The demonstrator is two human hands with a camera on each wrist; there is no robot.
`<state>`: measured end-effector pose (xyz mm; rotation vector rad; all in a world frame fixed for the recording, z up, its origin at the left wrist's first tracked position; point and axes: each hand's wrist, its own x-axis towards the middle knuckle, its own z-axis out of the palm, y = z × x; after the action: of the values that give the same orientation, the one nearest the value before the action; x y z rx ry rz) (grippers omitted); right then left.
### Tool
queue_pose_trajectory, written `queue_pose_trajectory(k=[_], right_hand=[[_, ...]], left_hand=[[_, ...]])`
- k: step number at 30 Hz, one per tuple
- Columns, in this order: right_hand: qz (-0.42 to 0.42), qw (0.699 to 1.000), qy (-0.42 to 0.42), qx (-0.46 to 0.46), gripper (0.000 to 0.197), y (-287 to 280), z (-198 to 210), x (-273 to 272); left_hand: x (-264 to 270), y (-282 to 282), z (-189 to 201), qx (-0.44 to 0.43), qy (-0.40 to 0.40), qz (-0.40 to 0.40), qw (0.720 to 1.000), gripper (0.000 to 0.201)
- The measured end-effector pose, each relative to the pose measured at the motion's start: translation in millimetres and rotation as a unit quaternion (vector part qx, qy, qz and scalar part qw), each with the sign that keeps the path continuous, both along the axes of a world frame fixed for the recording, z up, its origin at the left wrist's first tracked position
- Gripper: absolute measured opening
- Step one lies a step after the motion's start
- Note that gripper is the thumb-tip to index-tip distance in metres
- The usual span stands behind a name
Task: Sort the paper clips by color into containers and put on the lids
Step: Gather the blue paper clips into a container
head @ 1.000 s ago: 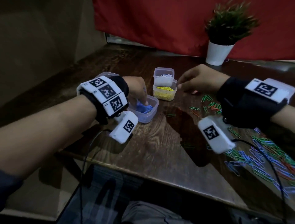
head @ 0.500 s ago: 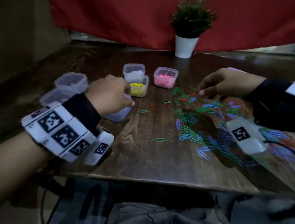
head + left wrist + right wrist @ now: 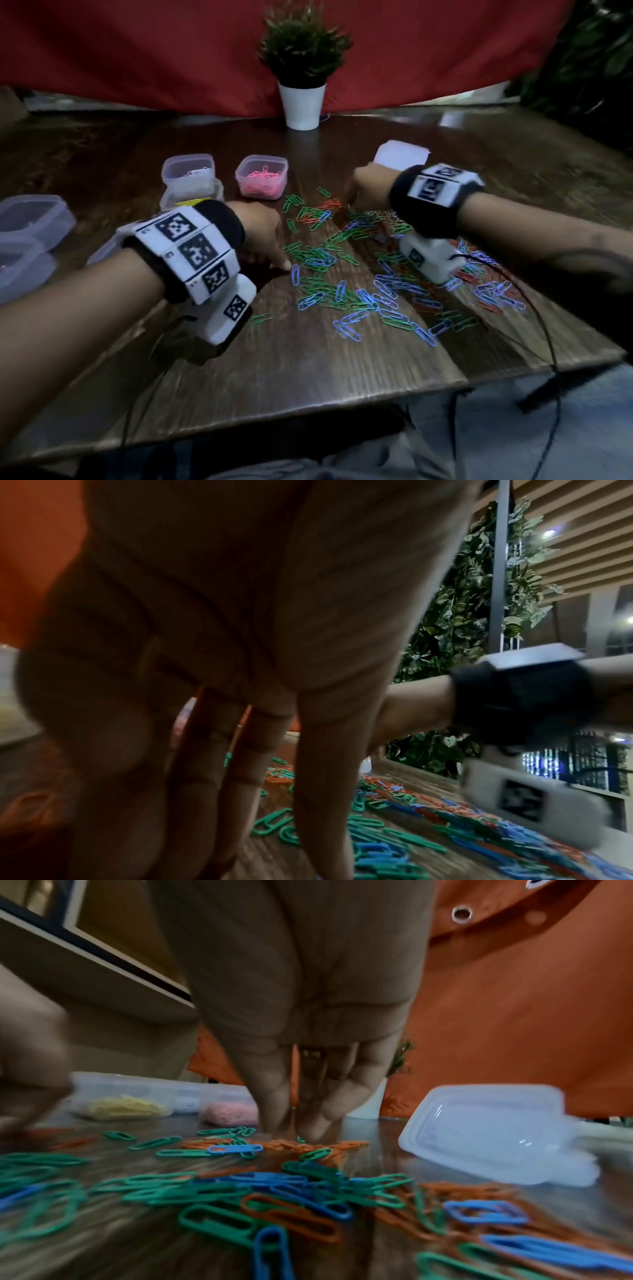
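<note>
My right hand (image 3: 368, 186) bunches its fingers (image 3: 274, 1112) on orange clips (image 3: 301, 1146) in the mixed pile (image 3: 359, 274) on the bench (image 3: 308, 370); left hand (image 3: 263, 236) spread flat; I risk pinching a stray green clip too

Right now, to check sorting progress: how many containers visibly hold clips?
3: the pink container left of the loose pile, the white-clip container beside it, and the yellow container in front of that, half hidden by the wristband. Contents of the far-left tubs are unclear.
</note>
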<state>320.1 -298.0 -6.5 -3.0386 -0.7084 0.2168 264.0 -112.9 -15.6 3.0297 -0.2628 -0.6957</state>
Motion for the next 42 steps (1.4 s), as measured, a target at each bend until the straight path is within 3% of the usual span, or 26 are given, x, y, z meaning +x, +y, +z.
queue_pose_trajectory(k=[2,6,11,13,15,17,22,27,31,34,36,39,42], right_hand=[[0.013,0.998,0.049,0.035,0.03,15,-4,13],[0.042,0.994,0.094,0.035,0.03,32,-9,28],[0.021,0.99,0.133,0.029,0.007,28,-14,36],[-0.006,0.983,0.165,0.076,0.023,16,-13,37],[-0.044,0.978,0.151,0.137,0.03,-4,-5,35],[-0.086,0.968,0.137,0.192,0.031,-30,7,30],[-0.165,0.925,0.116,0.323,0.027,-83,23,15],[-0.216,0.866,0.127,0.433,0.049,-99,11,7],[-0.246,0.822,0.115,0.5,0.048,-98,3,5],[-0.245,0.812,0.119,0.516,0.038,-97,3,2],[-0.238,0.8,0.162,0.526,0.028,-96,2,-1],[-0.232,0.75,0.235,0.573,0.031,-93,-2,-3],[-0.212,0.753,0.233,0.577,0.04,-88,-6,-3]], left_hand=[[1,2,-2,-0.002,0.021,0.001,1.0,0.033],[9,1,3,-0.013,-0.033,0.0,0.999,0.024],[30,-19,2,-0.063,-0.108,-0.002,0.992,0.019],[38,-33,0,-0.086,-0.128,-0.009,0.988,0.011],[47,-46,-6,-0.093,-0.132,-0.03,0.986,0.02],[55,-60,-12,-0.097,-0.124,-0.043,0.987,0.026],[72,-92,-12,-0.113,-0.144,-0.074,0.98,0.019],[79,-107,-12,-0.086,-0.105,-0.084,0.987,0.011],[79,-102,-11,-0.102,-0.058,-0.053,0.992,0.025],[78,-94,-11,-0.147,-0.054,-0.022,0.987,0.014],[81,-86,-11,-0.197,-0.033,0.01,0.98,0.018],[83,-73,-8,-0.277,0.056,0.052,0.958,0.019],[77,-66,-4,-0.33,0.129,0.104,0.929,0.023]])
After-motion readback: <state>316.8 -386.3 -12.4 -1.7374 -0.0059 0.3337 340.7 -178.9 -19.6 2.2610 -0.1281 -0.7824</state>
